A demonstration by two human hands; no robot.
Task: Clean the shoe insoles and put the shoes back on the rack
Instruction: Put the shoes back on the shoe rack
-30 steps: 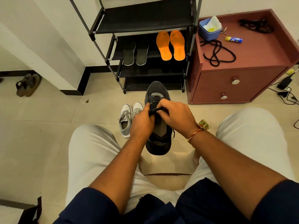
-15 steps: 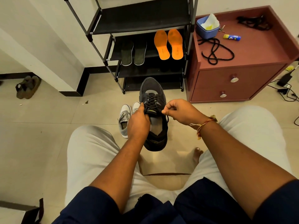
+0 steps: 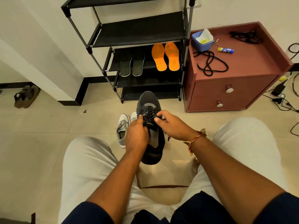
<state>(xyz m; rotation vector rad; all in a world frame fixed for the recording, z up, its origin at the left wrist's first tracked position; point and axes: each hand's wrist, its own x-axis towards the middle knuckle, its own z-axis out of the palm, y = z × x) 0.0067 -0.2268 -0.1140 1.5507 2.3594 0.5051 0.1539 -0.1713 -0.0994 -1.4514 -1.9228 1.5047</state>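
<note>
While the person sits looking down, the left hand [image 3: 136, 135] is curled round the side of a dark grey lace-up cloth shoe [image 3: 149, 101] and holds it with the toe pointing away. The right hand [image 3: 174, 126] has its thumb and fingers bent down onto the shoe's black laces [image 3: 149, 114]. I cannot tell if they pinch a lace or only touch it. Just beside this shoe, on the pale tiled floor [image 3: 48, 126], lies a pair of small light grey sneakers [image 3: 123, 131]. Further off stands the black metal shoe rack with cloth shelves [image 3: 140, 31]. On one shelf lie two flat bright orange insoles [image 3: 165, 57], and next to them two flat dark insoles with pale edges [image 3: 131, 65]. So I think the insoles are out of the shoes, but I cannot tell if they are clean. No shoe is on the rack yet. It looks like the insoles must go back in and the shoes must go up on the shelves, so a lot is left to do.
</note>
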